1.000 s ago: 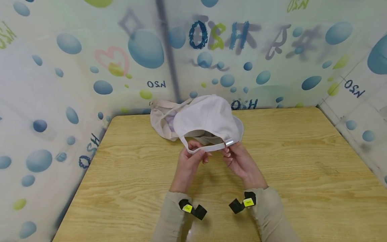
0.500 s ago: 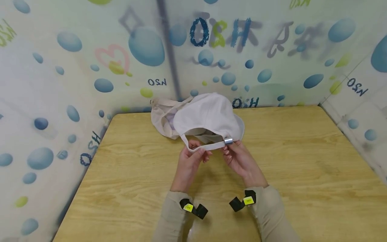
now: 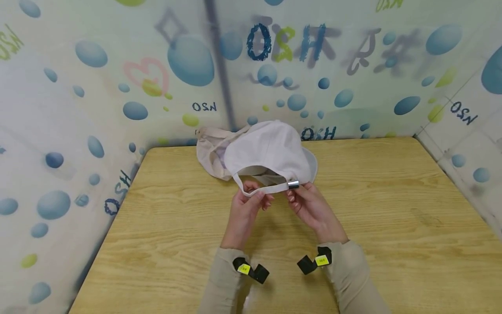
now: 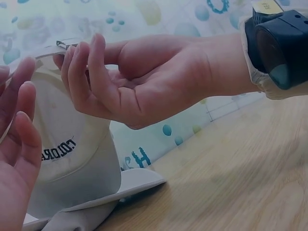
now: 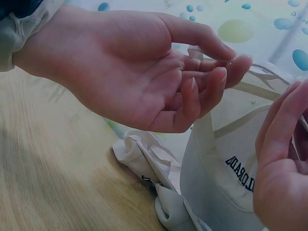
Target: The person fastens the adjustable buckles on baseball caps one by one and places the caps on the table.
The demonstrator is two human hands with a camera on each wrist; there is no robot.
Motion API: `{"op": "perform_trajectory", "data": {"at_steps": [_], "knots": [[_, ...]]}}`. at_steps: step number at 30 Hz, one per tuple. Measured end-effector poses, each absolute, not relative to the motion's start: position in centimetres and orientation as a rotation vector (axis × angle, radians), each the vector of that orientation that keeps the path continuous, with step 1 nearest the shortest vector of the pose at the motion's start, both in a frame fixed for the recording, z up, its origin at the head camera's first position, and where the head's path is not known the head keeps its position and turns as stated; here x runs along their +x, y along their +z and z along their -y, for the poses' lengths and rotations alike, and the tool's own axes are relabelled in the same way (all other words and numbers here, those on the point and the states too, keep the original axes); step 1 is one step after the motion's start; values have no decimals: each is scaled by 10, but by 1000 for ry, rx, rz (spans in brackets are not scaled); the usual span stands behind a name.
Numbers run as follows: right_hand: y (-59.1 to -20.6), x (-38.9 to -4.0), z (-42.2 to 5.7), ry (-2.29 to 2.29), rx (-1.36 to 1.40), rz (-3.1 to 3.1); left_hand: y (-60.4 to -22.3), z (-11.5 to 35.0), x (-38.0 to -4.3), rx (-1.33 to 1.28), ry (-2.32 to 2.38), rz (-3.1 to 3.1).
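Observation:
A white baseball cap point(image 3: 270, 144) is held up over the table, its rear opening toward me and its brim away to the right. Dark lettering point(image 4: 58, 150) shows inside its crown in the left wrist view. My left hand point(image 3: 244, 216) pinches the adjustment strap point(image 3: 274, 189) at its left part, thumb on top. At the strap's right end is a silver metal buckle point(image 3: 293, 185). Right beside this buckle, the thumb and fingers of my right hand point(image 3: 314, 213) pinch the strap end. The right fingertips are partly hidden under the cap's edge.
Behind the cap on the left lies a crumpled beige cloth item point(image 3: 208, 152), partly covered by the cap. Both rest on a wood-grain table point(image 3: 392, 209). A patterned wall covering point(image 3: 353, 56) with blue dots rises at the table's back and sides.
The silver buckle has shifted slightly left and turned a little on the strap. Both hands keep their pinch and stay almost in place.

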State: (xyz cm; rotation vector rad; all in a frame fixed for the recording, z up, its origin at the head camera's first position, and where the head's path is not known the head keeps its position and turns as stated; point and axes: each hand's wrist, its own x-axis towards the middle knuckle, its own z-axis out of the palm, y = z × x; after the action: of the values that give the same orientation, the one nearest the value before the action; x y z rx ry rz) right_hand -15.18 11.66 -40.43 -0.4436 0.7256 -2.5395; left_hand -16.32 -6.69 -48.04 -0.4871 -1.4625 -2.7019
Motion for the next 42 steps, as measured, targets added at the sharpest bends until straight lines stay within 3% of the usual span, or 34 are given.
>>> {"op": "perform_trajectory", "data": {"at_steps": [4, 9, 23, 42], "knots": [[-403, -152, -116, -2529, -439, -767, -491, 65, -169, -517, -2674, 1502], [-402, -150, -114, -2505, -383, -869, -472, 61, -161, -627, -2543, 1642], [-403, -151, -113, -2492, -377, -935, -488, 60, -168, -438, -2583, 1663], [-404, -152, -111, -2459, -373, -1042, -495, 61, -173, -376, -2625, 1608]]}}
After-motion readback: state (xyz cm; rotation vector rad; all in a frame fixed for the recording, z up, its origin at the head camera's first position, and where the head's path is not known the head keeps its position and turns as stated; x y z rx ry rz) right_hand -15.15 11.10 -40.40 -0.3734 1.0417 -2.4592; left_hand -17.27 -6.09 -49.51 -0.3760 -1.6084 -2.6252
